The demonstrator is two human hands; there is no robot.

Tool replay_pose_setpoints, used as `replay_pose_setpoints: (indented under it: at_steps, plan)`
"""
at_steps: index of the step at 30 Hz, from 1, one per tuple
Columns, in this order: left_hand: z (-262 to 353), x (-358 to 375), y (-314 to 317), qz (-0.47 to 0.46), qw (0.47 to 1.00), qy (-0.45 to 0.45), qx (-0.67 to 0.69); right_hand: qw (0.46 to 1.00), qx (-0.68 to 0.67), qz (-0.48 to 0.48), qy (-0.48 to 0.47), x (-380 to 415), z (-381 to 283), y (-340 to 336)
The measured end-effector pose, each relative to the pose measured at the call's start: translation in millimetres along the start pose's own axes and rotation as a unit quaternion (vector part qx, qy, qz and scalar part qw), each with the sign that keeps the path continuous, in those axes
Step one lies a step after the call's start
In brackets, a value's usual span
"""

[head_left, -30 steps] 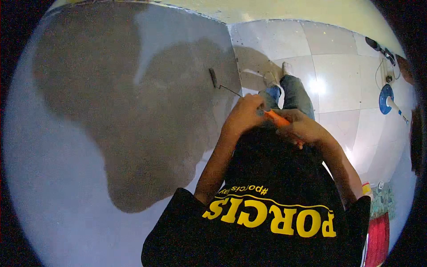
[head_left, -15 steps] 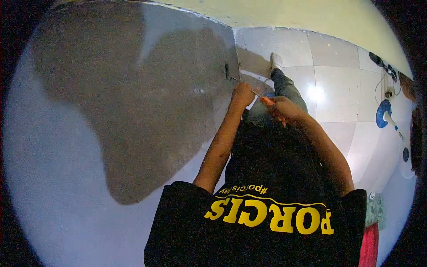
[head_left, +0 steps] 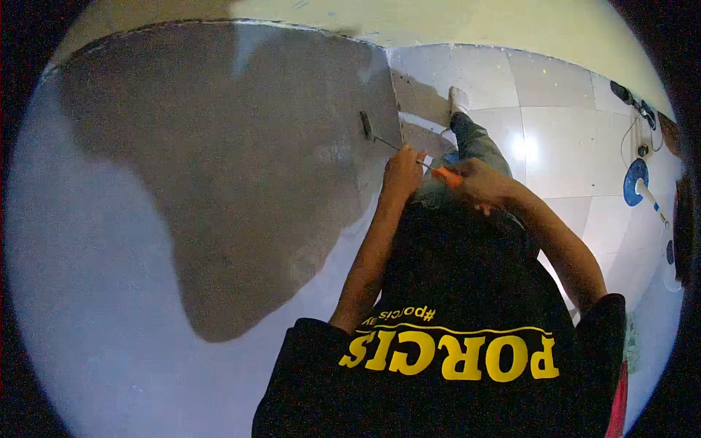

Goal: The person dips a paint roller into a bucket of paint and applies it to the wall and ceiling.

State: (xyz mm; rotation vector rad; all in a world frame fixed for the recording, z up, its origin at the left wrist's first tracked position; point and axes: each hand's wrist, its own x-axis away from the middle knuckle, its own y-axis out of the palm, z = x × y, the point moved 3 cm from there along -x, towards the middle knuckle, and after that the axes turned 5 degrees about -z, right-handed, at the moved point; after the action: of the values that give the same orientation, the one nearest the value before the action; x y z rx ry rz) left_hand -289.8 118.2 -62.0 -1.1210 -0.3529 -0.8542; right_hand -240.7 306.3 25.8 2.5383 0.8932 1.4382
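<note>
A small paint roller with a dark head [head_left: 366,125], a thin metal rod and an orange handle [head_left: 447,176] is held between both hands. The head meets the large flat surface [head_left: 241,146] on the left, just left of its edge with the tiles. My left hand [head_left: 403,173] is closed around the rod, between head and handle. My right hand [head_left: 480,182] grips the orange handle, its fingers wrapped round it. A white bit shows where rod and handle meet. Below both hands are my jeans [head_left: 478,139] and black shirt [head_left: 453,270].
A large dark patch, apparently a shadow, covers much of the left surface. Pale tiles [head_left: 555,131] lie to the right, meeting a yellow wall [head_left: 453,22]. A blue disc with a white stem [head_left: 636,181] and a cable are at far right.
The roller head has moved slightly left and down, away from the edge with the tiles. Both hands have come a little lower and to the right, keeping their hold. The view has shifted slightly.
</note>
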Motion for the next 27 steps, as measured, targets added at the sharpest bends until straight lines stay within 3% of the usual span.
replay_pose_setpoints:
  at_steps: [2, 4, 7, 11, 13, 15, 17, 19, 22, 25, 27]
  plan:
    - [-25, -16, 18, 0.007, 1.000, -0.016, 0.019, 1.000, -0.022, -0.014, 0.016, -19, 1, 2]
    - [-39, -28, 25, 0.082, 0.996, 0.042, 0.014, 0.998, -0.037, 0.010, 0.039, -28, -6, 5]
    - [-32, -19, 9, 0.027, 0.996, 0.081, -0.020, 0.998, -0.042, 0.016, -0.039, -23, -3, 10]
    - [23, 19, -38, -0.021, 1.000, 0.018, 0.013, 0.997, -0.015, -0.070, -0.034, 45, -30, 3]
    - [37, 32, -44, -0.020, 0.995, 0.087, -0.036, 0.998, -0.030, -0.054, -0.007, 75, -41, 4]
    - [40, 32, -46, -0.015, 0.995, 0.092, -0.035, 0.999, -0.018, -0.041, 0.006, 73, -35, 3]
    - [36, 28, -42, -0.007, 0.995, 0.096, -0.033, 0.999, -0.003, -0.028, 0.018, 61, -26, 2]
    - [10, 3, -19, -0.024, 0.999, 0.038, -0.020, 0.998, -0.033, -0.036, -0.043, 28, -15, -1]
    - [-34, -25, 21, 0.029, 0.997, 0.069, 0.000, 1.000, -0.007, -0.022, 0.013, -16, -2, 0]
    - [-39, -32, 40, 0.019, 0.999, 0.018, 0.029, 0.997, -0.070, -0.008, 0.011, -48, 27, 7]
    - [-53, -45, 61, 0.019, 0.999, 0.042, 0.006, 0.997, -0.072, 0.011, -0.010, -59, 49, 8]
